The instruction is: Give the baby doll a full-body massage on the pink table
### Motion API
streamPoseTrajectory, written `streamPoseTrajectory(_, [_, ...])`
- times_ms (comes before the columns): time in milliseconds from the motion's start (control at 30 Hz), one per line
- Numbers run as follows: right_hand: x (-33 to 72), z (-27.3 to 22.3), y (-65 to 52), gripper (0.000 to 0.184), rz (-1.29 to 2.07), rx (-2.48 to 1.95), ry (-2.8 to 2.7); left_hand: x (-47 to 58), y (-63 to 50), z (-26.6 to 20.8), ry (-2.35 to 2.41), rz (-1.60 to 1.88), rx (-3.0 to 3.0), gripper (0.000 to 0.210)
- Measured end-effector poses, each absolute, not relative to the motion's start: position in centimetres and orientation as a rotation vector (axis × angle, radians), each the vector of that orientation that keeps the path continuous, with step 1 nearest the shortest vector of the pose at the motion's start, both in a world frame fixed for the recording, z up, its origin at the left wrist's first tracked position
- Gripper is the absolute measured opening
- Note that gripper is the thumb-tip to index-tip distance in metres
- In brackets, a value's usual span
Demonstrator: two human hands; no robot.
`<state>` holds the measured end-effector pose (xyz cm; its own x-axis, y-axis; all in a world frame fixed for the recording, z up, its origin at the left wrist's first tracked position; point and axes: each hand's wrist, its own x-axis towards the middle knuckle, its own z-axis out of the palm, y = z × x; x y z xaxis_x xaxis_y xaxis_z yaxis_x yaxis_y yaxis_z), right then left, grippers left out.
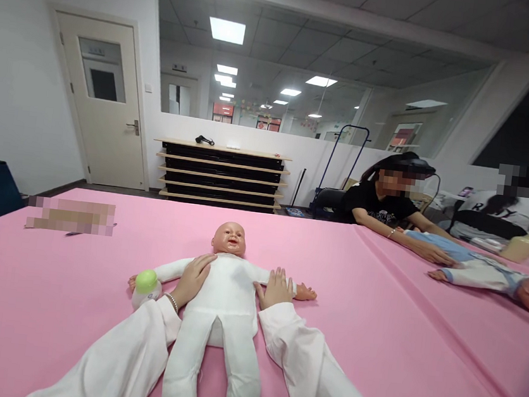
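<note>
A baby doll (223,289) with a white cloth body lies on its back on the pink-covered table (370,363), head away from me and arms spread. My left hand (194,278) rests flat over the doll's shoulder and upper arm on the left side, fingers stretched out. On the other side, my right hand (277,287) lies on the doll's arm, fingers extended. Neither hand grips anything. Beside my left wrist stands a small bottle with a green cap (146,282), close to the doll's hand on that side.
A blurred tan item (71,215) lies at the table's far left. Across on the right, a person in black (383,202) handles another doll (490,269) in blue and white. A pale yellow bottle (522,247) stands behind that doll. Another person in white (511,214) sits farther back.
</note>
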<state>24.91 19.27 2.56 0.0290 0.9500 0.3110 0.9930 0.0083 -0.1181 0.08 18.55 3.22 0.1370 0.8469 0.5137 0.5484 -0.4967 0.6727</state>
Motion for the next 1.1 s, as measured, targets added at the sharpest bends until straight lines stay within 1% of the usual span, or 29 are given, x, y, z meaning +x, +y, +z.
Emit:
streamPoseTrajectory(67, [25.1, 2.6, 19.3, 0.065, -0.237, -1.970, -1.915, 0.1, 18.6, 3.1, 1.355, 1.296, 2.086, 0.035])
streamPoseTrajectory(133, [25.3, 2.5, 19.2, 0.058, -0.289, -1.782, -1.936, 0.1, 18.7, 3.0, 1.360, 1.299, 2.080, 0.035])
streamPoseTrajectory(267, [25.0, 2.3, 18.8, 0.059, -0.309, -1.213, -2.213, 0.0, 18.9, 2.7, 1.371, 1.296, 2.100, 0.035])
streamPoseTrajectory(333, [24.5, 2.2, 18.7, 0.059, -0.220, -1.075, -2.374, 0.0, 19.0, 2.6, 1.382, 1.296, 2.106, 0.035])
streamPoseTrajectory(400, [24.1, 2.1, 18.8, 0.058, -0.095, -1.086, -2.477, 0.0, 19.1, 2.6, 1.388, 1.300, 2.109, 0.034])
streamPoseTrajectory(467, [24.0, 2.1, 19.0, 0.057, -0.002, -1.200, -2.491, 0.0, 19.1, 2.6, 1.389, 1.302, 2.114, 0.034])
streamPoseTrajectory(567, [24.2, 2.4, 19.3, 0.060, 0.039, -1.421, -2.446, 0.0, 19.0, 2.6, 1.385, 1.308, 2.126, 0.034])
streamPoseTrajectory(667, [24.4, 2.8, 19.1, 0.060, -0.014, -1.662, -2.339, 0.0, 18.8, 2.7, 1.384, 1.312, 2.131, 0.034])
streamPoseTrajectory(767, [24.6, 3.1, 19.0, 0.059, -0.156, -1.910, -2.069, 0.1, 18.6, 2.9, 1.388, 1.309, 2.129, 0.034])
streamPoseTrajectory(833, [24.8, 2.9, 19.1, 0.059, -0.250, -1.983, -1.898, 0.1, 18.6, 3.0, 1.390, 1.308, 2.125, 0.034])
streamPoseTrajectory(933, [25.2, 2.5, 19.2, 0.054, -0.404, -1.810, -1.805, 0.1, 18.6, 3.1, 1.387, 1.307, 2.120, 0.034])
streamPoseTrajectory(1033, [25.2, 2.1, 19.2, 0.054, -0.528, -1.407, -1.880, 0.1, 18.7, 3.0, 1.381, 1.305, 2.118, 0.034])
streamPoseTrajectory(1100, [25.1, 1.9, 19.2, 0.057, -0.530, -1.159, -2.018, 0.1, 18.8, 2.9, 1.379, 1.305, 2.120, 0.034])
